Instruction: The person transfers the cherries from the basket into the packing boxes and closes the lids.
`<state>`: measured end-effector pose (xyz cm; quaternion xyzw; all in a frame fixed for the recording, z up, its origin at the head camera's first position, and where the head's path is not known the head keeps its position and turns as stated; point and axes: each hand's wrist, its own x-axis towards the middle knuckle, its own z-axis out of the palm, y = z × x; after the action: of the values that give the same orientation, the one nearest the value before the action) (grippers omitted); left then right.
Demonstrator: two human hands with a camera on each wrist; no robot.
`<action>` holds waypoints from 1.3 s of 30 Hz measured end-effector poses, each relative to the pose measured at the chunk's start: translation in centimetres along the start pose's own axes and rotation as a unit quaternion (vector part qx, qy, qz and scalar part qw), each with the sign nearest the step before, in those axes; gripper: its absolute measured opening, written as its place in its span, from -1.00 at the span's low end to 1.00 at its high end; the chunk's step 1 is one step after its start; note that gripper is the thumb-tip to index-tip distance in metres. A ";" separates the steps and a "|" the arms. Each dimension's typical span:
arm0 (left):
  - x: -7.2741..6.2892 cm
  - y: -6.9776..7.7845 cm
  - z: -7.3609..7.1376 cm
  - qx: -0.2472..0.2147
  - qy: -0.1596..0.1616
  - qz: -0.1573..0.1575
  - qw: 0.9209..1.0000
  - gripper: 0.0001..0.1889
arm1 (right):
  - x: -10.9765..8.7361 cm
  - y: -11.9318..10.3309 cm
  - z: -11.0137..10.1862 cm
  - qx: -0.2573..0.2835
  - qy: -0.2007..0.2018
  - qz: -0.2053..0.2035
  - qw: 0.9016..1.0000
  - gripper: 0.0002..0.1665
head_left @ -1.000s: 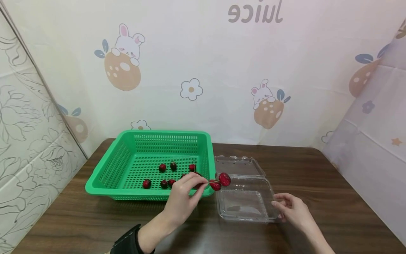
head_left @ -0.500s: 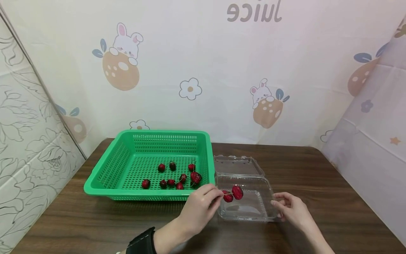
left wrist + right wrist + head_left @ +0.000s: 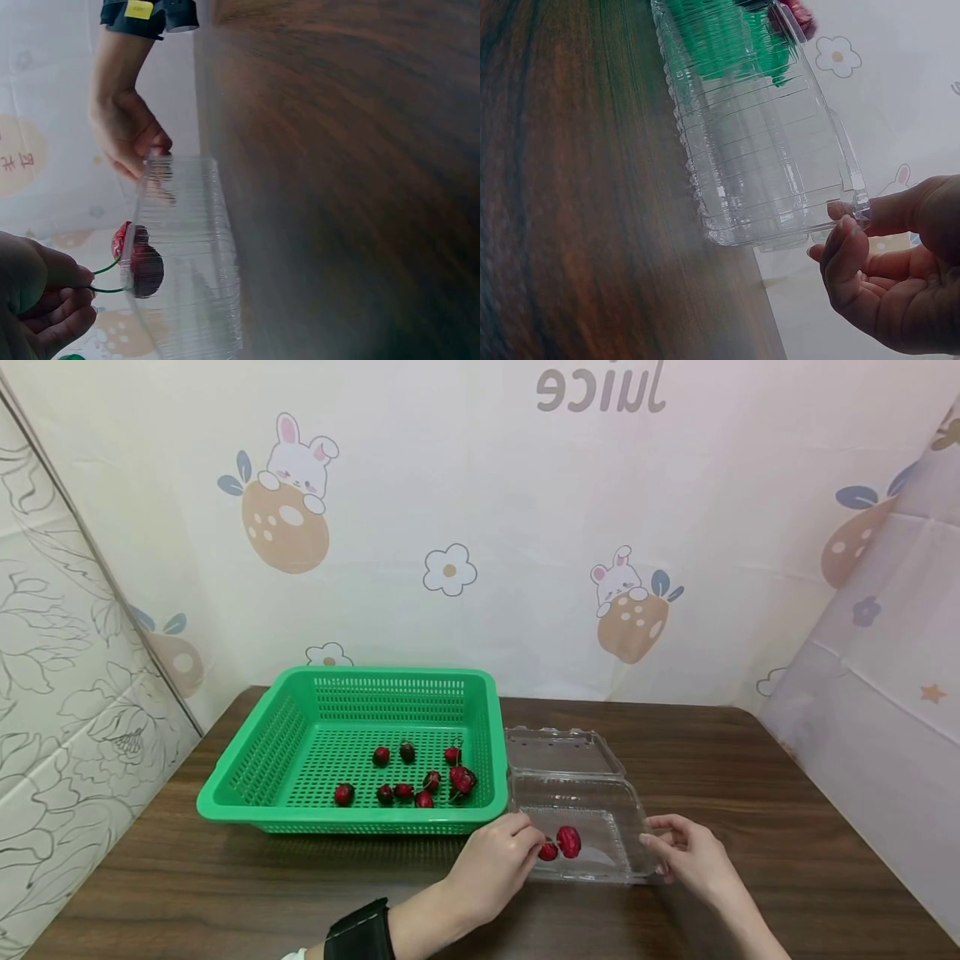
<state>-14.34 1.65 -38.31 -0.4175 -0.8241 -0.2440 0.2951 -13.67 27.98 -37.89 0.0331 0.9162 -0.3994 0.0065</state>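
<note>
Now in left hand (image 3: 491, 870): fingers pinch green stems (image 3: 110, 290) of two red cherries (image 3: 569, 842) hanging over a plastic clamshell (image 3: 609, 827).
Right hand (image 3: 693, 857): thumb and fingers pinch the clamshell's right rim.
Clamshell: open, its lid (image 3: 558, 753) toward the back edge of the desk (image 3: 712, 760).
Green basket (image 3: 300, 816): just beside, toward the back left corner, more cherries (image 3: 462, 781) inside.

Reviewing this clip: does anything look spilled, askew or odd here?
The "Juice" lettering on the upper backdrop looks odd, since it reads mirrored. Otherwise nothing stands out: cherries lie in the green basket, the left hand pinches another pair by the stems, and none look spilled.
</note>
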 end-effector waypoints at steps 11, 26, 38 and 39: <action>0.1 -0.2 0.7 0.029 -0.055 -0.014 0.998 -0.95 | -0.1 -0.1 -0.1 0.004 -0.003 -0.003 1.000 -0.55; 0.7 -0.1 1.3 0.094 -0.112 -0.009 0.989 -0.83 | 0.0 -0.3 0.1 0.007 -0.005 0.002 1.000 -0.54; 0.9 0.1 1.6 0.133 -0.124 -0.001 0.983 -0.90 | 0.0 0.0 -0.1 0.004 -0.004 -0.012 1.000 -0.54; 0.9 0.1 1.6 0.135 -0.124 0.000 0.983 -0.91 | 0.0 0.1 -0.1 0.004 -0.006 -0.015 1.000 -0.53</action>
<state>-15.16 3.20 -38.82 -0.4010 -0.8795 -0.0769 0.2445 -13.64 28.13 -37.87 0.0169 0.9150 -0.4030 0.0061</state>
